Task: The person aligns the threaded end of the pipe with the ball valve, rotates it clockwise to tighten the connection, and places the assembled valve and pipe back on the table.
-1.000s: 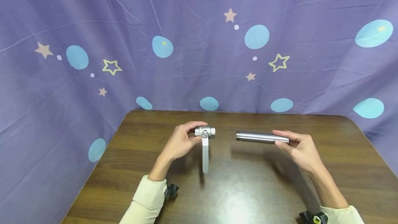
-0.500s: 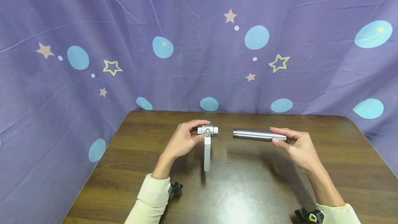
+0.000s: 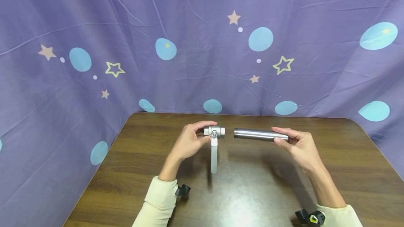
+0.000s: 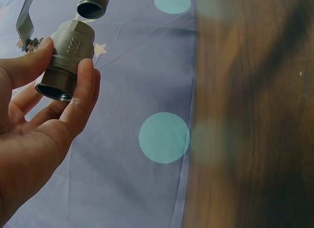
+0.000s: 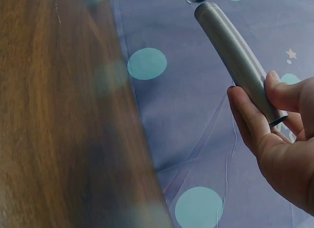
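My left hand (image 3: 191, 142) grips a metal ball valve (image 4: 72, 47) by its body, thumb on the near side and fingers behind. The valve's lever handle (image 3: 214, 158) points toward me, and its bore runs left to right. In my right hand (image 3: 302, 149) is a straight steel pipe (image 3: 254, 134), pinched near its right end between thumb and fingers. Threads show on the pipe's left end (image 4: 95, 1) in the left wrist view. That end faces the valve's right opening across a small gap. Both parts are held above the table.
The brown wooden table (image 3: 252, 181) lies below, with the shadows of hands and parts on it. A purple curtain (image 3: 202, 45) with stars and blue dots hangs along its back and left sides. Black camera mounts sit at both wrists.
The left hand has moved slightly right with the valve. The right hand has come left and a little up with the pipe, so the gap between the parts has narrowed.
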Available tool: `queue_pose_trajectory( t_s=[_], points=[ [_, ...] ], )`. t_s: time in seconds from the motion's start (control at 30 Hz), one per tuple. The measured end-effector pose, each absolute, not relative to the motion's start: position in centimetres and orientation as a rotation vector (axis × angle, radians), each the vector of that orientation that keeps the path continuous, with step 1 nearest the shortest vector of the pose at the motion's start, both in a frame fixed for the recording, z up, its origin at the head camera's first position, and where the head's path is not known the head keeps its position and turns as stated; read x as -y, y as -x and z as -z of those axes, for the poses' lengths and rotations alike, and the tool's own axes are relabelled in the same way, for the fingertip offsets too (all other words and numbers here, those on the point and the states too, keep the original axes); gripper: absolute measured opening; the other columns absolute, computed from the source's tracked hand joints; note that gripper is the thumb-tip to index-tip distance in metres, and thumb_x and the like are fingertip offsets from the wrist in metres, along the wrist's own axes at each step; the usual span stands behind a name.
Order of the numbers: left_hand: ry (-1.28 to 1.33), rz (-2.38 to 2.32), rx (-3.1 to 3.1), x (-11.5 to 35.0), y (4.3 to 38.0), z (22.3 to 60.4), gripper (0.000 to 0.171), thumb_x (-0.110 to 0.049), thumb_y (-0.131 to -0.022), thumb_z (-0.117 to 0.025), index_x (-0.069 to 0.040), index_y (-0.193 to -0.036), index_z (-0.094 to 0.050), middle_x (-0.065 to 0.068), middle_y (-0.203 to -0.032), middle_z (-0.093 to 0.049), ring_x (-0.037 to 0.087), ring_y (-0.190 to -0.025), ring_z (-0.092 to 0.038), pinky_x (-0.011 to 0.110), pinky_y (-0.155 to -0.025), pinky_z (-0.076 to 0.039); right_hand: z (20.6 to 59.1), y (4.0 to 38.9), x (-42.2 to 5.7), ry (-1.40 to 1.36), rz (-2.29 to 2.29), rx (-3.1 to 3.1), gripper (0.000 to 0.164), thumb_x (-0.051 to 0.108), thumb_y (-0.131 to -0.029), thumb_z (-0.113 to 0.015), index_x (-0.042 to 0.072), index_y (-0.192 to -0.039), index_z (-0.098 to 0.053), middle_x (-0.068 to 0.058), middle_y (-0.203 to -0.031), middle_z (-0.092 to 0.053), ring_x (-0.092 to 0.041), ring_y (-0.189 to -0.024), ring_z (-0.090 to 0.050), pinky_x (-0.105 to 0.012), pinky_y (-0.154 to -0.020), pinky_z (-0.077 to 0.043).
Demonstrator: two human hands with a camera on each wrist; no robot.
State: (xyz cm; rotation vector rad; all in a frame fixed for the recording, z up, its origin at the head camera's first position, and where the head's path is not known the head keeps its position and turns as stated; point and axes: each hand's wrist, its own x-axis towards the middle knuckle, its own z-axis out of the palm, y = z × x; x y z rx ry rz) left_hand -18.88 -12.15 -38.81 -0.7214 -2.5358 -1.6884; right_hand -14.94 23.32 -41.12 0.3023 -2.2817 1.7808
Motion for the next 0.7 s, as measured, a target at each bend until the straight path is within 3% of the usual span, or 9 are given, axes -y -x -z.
queue_pose_trajectory(
  t_s=[0.43, 0.7],
  points=[
    [0.698, 1.758, 2.511, 11.78, 18.97, 38.51, 0.051, 0.012, -0.088, -0.069, -0.008, -0.135, -0.074, 0.012, -0.13, -0.075, 0.009, -0.089, -0.062, 0.015, -0.061, -0.048, 41.05, 15.21, -22.9, -0.347, -1.931, 2.172, 0.035, -0.006, -0.094, -0.075, -0.015, -0.127, -0.07, 0.016, -0.111, -0.081, -0.002, -0.087, -0.076, -0.017, -0.078, -0.066],
    [0.699, 1.769, 2.513, 11.6, 19.04, 38.35, 0.052, 0.012, -0.088, -0.068, -0.009, -0.135, -0.074, 0.011, -0.129, -0.075, 0.007, -0.07, -0.051, 0.015, -0.051, -0.038, 41.03, 15.4, -22.35, -0.352, -1.983, 2.152, 0.034, -0.01, -0.093, -0.074, -0.013, -0.128, -0.071, 0.017, -0.111, -0.08, -0.001, -0.087, -0.076, -0.017, -0.079, -0.066]
  ],
)
